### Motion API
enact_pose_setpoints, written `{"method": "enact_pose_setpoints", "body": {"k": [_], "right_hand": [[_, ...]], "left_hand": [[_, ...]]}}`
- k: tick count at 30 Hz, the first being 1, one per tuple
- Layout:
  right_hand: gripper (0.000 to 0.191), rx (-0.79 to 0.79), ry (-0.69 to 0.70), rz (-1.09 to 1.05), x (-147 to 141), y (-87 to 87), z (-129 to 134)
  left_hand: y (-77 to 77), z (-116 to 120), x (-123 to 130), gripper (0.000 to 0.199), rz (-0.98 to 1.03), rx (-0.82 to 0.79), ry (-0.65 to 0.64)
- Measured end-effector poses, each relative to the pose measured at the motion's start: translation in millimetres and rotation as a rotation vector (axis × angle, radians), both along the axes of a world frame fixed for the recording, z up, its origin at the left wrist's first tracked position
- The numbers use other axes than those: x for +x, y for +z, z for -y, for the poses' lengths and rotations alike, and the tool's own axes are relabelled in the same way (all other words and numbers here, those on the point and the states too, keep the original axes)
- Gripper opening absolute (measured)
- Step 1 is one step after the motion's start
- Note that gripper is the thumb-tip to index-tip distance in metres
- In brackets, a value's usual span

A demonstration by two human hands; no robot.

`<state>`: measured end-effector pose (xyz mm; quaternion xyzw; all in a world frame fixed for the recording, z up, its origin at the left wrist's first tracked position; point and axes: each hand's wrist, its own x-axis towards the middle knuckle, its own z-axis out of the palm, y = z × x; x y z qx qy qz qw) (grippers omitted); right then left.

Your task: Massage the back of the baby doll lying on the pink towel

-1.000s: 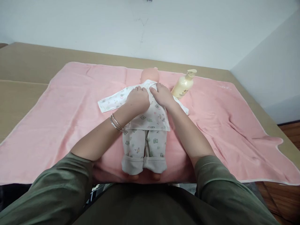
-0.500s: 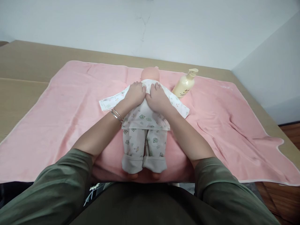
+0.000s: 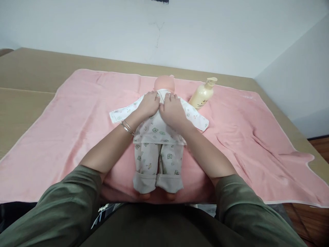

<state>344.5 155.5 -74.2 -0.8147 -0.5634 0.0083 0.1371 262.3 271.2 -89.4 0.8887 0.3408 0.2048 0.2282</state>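
The white printed shirt (image 3: 156, 133) lies over the baby doll (image 3: 163, 83) on the pink blanket (image 3: 257, 137); the left hand (image 3: 149, 104) and the right hand (image 3: 172, 109) rest side by side near the shirt's neckline — whether they pinch the cloth, I cannot tell. It looks light, soft, easily wrinkled, perhaps best taken by its edges. Dark lettering on the pump bottle (image 3: 202, 96) is too small for reading.

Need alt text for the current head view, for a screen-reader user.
A left hand and a right hand are on a doll's patterned white top, near the collar. The doll, also in matching trousers with turned-up cuffs, lies on a pink blanket spread over a table. A pump bottle is right of the doll.
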Motion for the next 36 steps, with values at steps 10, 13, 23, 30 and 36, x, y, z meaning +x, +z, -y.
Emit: {"method": "enact_pose_setpoints", "body": {"k": [10,13,23,30,36], "right_hand": [[0.064,0.083,0.054,-0.127,10,-8.2,-10],[0.065,0.13,-0.014,-0.187,39,-15.6,-19],[0.067,0.17,0.012,-0.12,29,4.2,-9],[0.064,0.025,0.052,-0.072,6,2.9,-5],[0.065,0.065,0.059,-0.07,12,14.1,-2]], "left_hand": [[-13.4,-8,1,0.05,0.138,-0.052,0.048],[-15.3,-6,3,0.053,0.138,-0.045,0.055],[-12.8,-2,3,0.055,0.16,-0.105,0.103],[-13.6,-6,2,0.051,0.237,-0.164,0.057],[-13.6,-4,3,0.05,0.255,-0.178,0.082]]}}
